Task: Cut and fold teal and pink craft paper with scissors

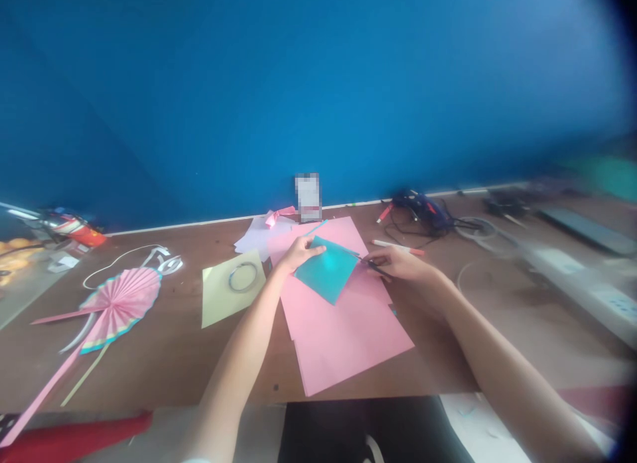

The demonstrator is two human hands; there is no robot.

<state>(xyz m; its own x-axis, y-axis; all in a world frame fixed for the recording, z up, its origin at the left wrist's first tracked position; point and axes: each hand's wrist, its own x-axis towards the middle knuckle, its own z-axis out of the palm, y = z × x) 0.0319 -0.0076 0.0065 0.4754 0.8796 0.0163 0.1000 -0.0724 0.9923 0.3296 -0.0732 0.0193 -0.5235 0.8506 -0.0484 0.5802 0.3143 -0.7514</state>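
My left hand (302, 252) is closed on the left corner of a teal sheet of paper (331, 272), with the thumb lying on top. At the sheet's right corner, my right hand (395, 261) grips dark-handled scissors (374, 266), whose blades meet the paper's upper right edge. A thin teal strip (318, 227) sticks out above my left hand. Beneath all this lie several pink sheets (343, 350), overlapping one another. To the left is a pale yellow sheet (213, 297) with a roll of clear tape (243, 277) on it.
A pleated pink paper fan (124, 297) lies at the left. Pale purple paper (253, 237) and a pink folded piece (279, 215) sit behind the pink sheets. A marker (398, 247), a tangle of dark cables (423, 211) and a power strip (612, 310) are at the right.
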